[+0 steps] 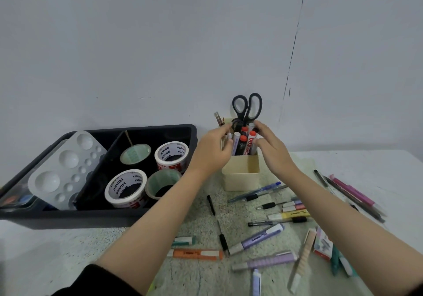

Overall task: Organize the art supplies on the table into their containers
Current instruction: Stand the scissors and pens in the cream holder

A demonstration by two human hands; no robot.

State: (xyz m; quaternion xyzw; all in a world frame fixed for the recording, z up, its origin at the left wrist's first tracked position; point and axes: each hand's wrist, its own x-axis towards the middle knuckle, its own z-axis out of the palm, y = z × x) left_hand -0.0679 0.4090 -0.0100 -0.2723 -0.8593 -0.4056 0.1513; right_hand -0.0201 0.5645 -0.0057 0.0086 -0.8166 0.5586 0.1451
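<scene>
1. Loose highlighters and pens lie nearest on the table, mostly crosswise, with more of them on the right arm's side.
2. Beyond them stands the cream holder.
3. The left hand and right hand curl their fingers round the upright markers in it, one from each side.
4. Scissors stand behind.

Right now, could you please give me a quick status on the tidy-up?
Left hand, right hand both curled round markers in cream holder. Scissors upright behind them. Many pens loose on table, none in the way.
</scene>
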